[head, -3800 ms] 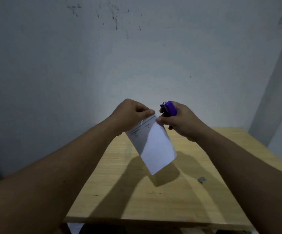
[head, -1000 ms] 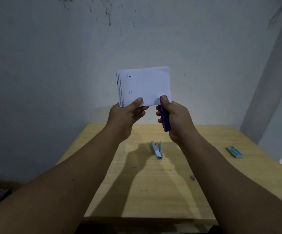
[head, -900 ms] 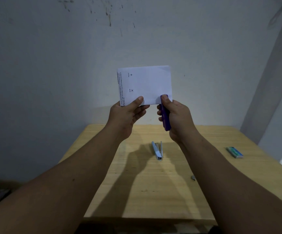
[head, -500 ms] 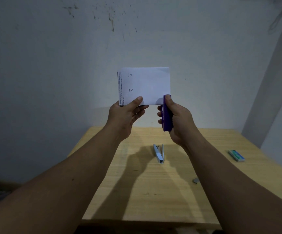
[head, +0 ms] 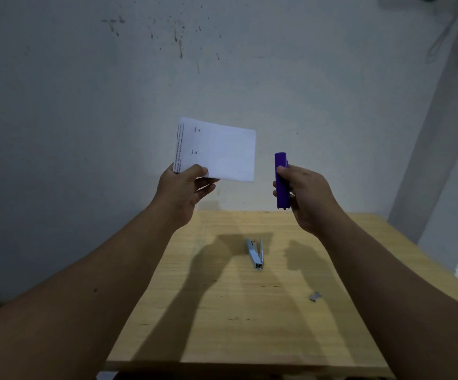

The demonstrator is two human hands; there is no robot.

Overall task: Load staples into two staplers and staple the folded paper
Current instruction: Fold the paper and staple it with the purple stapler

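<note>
Purple stapler has come off the folded paper, right of it now.
Left hand pinches paper, right hand grips stapler; stapling looks done, grey stapler likely next.

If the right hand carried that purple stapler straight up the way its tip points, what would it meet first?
Likely nothing: the right hand holds the purple stapler upright, apart from the folded paper, with only bare wall behind, depth unclear.

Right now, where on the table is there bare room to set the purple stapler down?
Bare wood lies on the table between its left edge and the grey stapler, and along the near edge. The right side is tighter: the staple strip lies there. The purple stapler is in the right hand.
</note>
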